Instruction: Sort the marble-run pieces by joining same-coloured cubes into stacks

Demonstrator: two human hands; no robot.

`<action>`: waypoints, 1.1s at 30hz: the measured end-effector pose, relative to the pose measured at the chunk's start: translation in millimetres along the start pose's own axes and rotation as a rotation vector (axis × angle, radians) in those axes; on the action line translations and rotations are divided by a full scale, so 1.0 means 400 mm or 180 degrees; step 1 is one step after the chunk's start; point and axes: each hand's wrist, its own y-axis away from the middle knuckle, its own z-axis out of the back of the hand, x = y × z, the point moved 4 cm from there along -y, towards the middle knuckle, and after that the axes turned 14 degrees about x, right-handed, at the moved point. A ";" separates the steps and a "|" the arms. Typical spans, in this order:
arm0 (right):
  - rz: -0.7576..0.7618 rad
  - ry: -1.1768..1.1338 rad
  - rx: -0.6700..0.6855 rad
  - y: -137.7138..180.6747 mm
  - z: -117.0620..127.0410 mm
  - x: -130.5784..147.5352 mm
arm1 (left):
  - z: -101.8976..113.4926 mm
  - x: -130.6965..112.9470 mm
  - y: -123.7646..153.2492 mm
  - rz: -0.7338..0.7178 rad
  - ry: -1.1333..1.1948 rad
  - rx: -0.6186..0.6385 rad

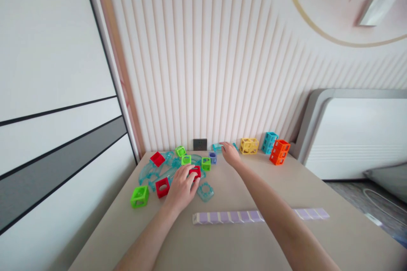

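Note:
My left hand [182, 187] is closed around a red open-sided cube [196, 171], with the fingers curled over it. Farther back, by the wall, my right hand [230, 154] has its fingers on a clear blue plastic piece [217, 147] that shows on both sides of the hand. Around my left hand lie another red cube [162, 187], several green cubes [206, 163] and several clear blue track-like pieces [153, 172]. A purple cube [213, 158] sits between the two hands. One clear blue ring-like piece [205, 192] lies just right of my left hand.
Yellow joined cubes [249, 146], a blue stack [270, 142] and an orange stack [280, 152] stand at the back right of the table [222, 245]. A long purple-and-white strip [232, 217] lies across the front, partly under my right forearm. A black socket [200, 145] is on the ribbed wall.

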 end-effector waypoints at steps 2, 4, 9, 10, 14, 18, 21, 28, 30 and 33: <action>-0.0228 0.0088 -0.0033 0.010 0.003 -0.044 | -0.003 0.000 -0.002 0.0013 0.0043 0.0016; -0.0358 0.0160 -0.0008 0.025 0.000 -0.077 | -0.006 -0.004 -0.005 0.0009 0.0072 0.0058; -0.0401 0.0101 -0.0130 0.067 0.003 -0.098 | -0.012 -0.023 -0.005 -0.0070 0.0138 0.0103; -0.0408 0.0036 -0.0222 0.078 0.007 -0.095 | -0.014 -0.025 -0.005 -0.0092 0.0150 0.0104; -0.0457 -0.0378 -0.0773 0.130 0.023 -0.066 | -0.027 -0.033 -0.003 -0.0117 0.0230 0.0065; -0.0280 -0.0859 -0.1164 0.184 0.019 0.007 | -0.048 -0.044 -0.008 -0.0078 0.0456 0.0004; 0.0149 -0.1194 -0.1250 0.218 0.009 0.088 | -0.060 -0.046 -0.011 0.0012 0.0652 -0.0128; 0.1590 -0.1765 -0.1064 0.280 -0.005 0.257 | -0.046 -0.020 -0.006 0.0434 0.1126 -0.0639; 0.1643 -0.1861 -0.0948 0.283 -0.014 0.275 | -0.033 -0.016 -0.005 0.0574 0.1294 -0.0716; 0.1553 -0.1913 -0.0915 0.271 -0.018 0.275 | 0.001 0.000 -0.007 0.0661 0.1305 -0.0864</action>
